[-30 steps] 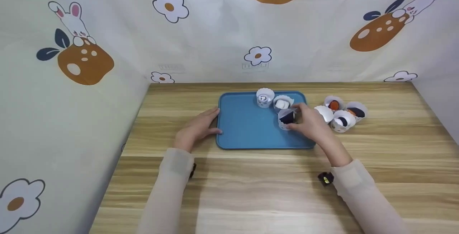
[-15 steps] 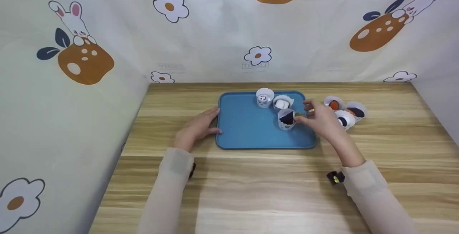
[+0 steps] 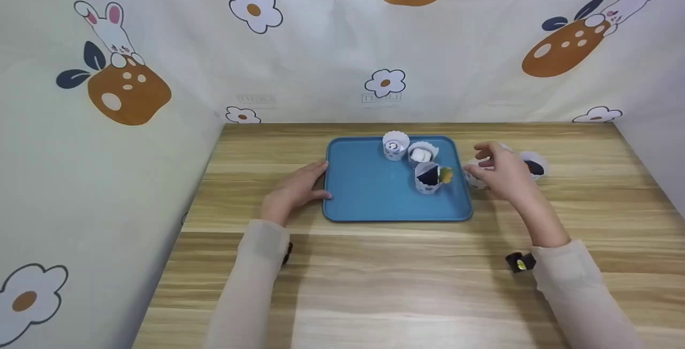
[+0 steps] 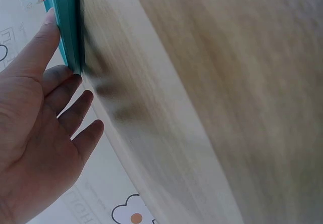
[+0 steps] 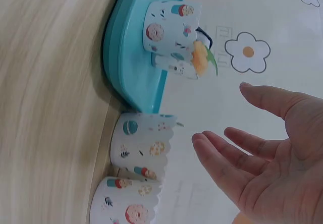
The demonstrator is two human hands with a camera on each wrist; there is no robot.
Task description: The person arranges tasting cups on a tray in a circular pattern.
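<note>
My left hand [image 3: 295, 191] rests at the left edge of a blue tray [image 3: 364, 199]. Its thumb and fingertips touch the rim, fingers fairly straight, as the left wrist view also shows. On the tray stand three white scalloped paper cups: one with a white swirl [image 3: 395, 146], one with white pieces [image 3: 421, 155], and the nearest cup [image 3: 427, 186] with a dark wedge and an orange-and-green piece poking out. My right hand [image 3: 503, 175] hovers, holding nothing, over more paper cups right of the tray. Its thumb and fingers are spread apart in the right wrist view.
Beside the tray's right edge stands a paper cup [image 5: 141, 143], with another cup [image 5: 121, 204] close by. A cup [image 3: 535, 166] with dark and orange contents is farther right; others are partly hidden by the hand. Patterned cloth [image 3: 310, 54] hangs behind the wooden table [image 3: 374, 285].
My right hand has let go of the nearest cup on the tray and moved right, over the cups beside the tray. The orange-and-green piece now shows. My left hand has stayed put.
</note>
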